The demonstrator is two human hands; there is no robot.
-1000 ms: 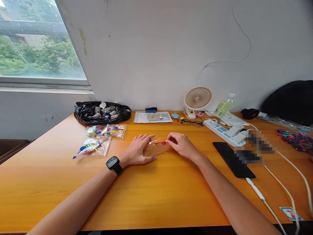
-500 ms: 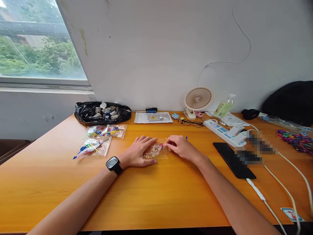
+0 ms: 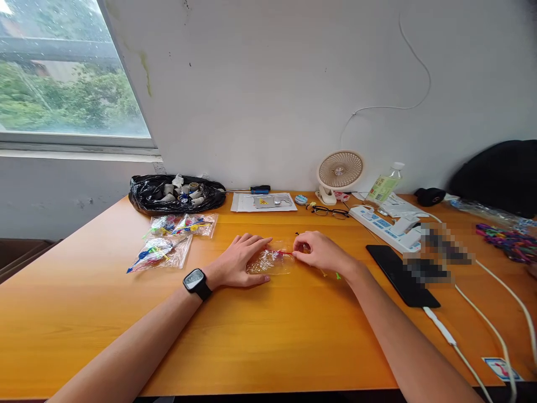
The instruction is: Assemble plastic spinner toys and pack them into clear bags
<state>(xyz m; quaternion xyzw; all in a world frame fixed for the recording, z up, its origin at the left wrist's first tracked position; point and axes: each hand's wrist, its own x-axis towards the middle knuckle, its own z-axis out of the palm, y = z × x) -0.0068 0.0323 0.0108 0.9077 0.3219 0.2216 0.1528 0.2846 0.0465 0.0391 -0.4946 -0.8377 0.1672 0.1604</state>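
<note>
A small clear plastic bag (image 3: 266, 264) lies flat on the desk between my hands. My left hand (image 3: 239, 260) rests over its left side with fingers and thumb spread, holding it down. At the bag's right end, my right hand (image 3: 319, 252) pinches a thin red strip (image 3: 286, 253), which looks like a cable tie and runs into the bag. A small black end (image 3: 297, 233) and a green end (image 3: 338, 276) show beside my right hand; the hand hides what they belong to.
Several clear bags of coloured pieces (image 3: 161, 253) lie at left, before a black plastic bag (image 3: 140, 193) of scraps. Behind are a screwdriver (image 3: 260, 189), papers, glasses (image 3: 329, 211) and a fan (image 3: 339, 170). A phone (image 3: 400, 274), power strip (image 3: 384, 228) and cables occupy the right.
My right hand has shifted slightly right, and more of the red strip shows. Black and green ends have come into view beside it; a blue end is no longer visible. My left hand stays put.
</note>
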